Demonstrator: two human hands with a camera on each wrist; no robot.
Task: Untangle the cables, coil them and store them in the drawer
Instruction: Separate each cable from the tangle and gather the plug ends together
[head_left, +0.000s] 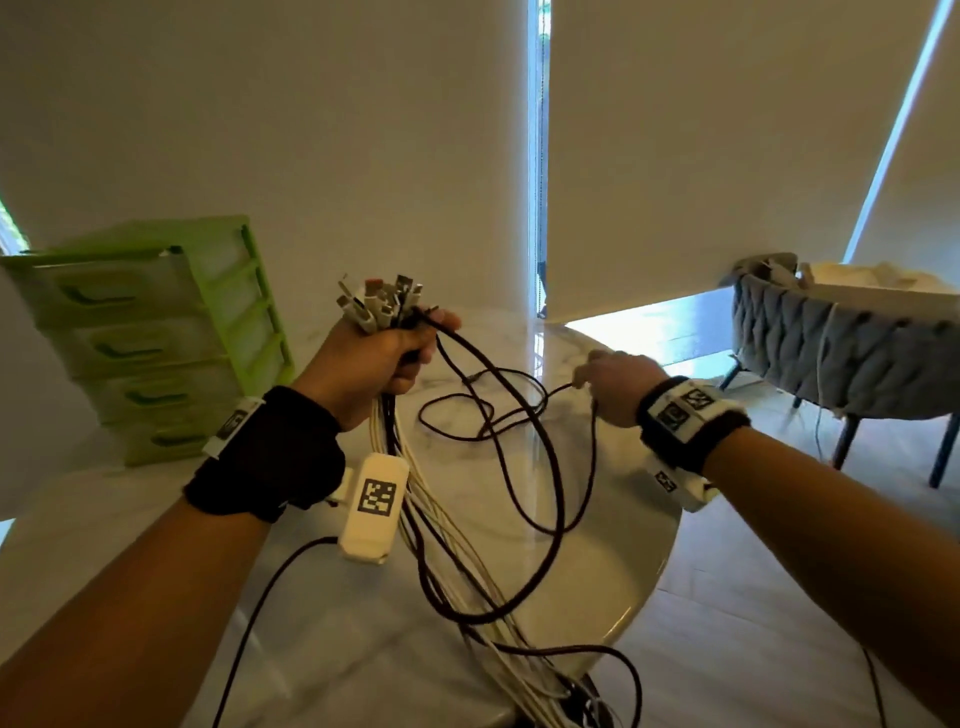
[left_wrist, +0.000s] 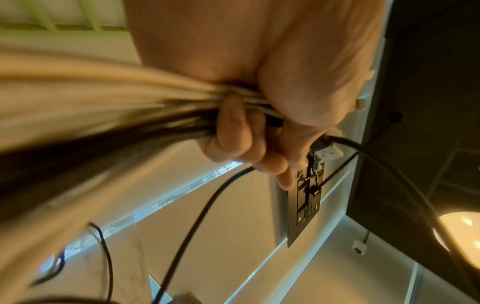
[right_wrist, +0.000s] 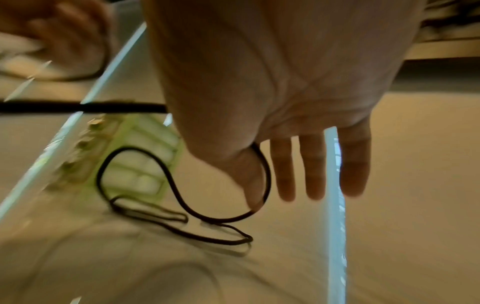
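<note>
My left hand (head_left: 384, 358) is raised above the table and grips a thick bundle of white and dark cables (head_left: 410, 499); their plugs (head_left: 379, 304) stick up out of the fist. In the left wrist view the fingers (left_wrist: 233, 127) curl tightly round the bundle (left_wrist: 130, 107). The bundle hangs down over the table's near edge. To the right, my right hand (head_left: 584, 382) pinches a thin dark cable (head_left: 594, 452) between thumb and forefinger, with the other fingers (right_wrist: 314, 168) straight. That cable (right_wrist: 182, 203) loops down onto the table. The green drawer unit (head_left: 156, 332) stands at the left with its drawers closed.
The round white marble table (head_left: 613, 582) ends close on the right. A grey padded chair (head_left: 841, 353) stands beyond it at the right. Blinds hang behind the table. A thin black lead (head_left: 260, 613) trails from my left wrist camera.
</note>
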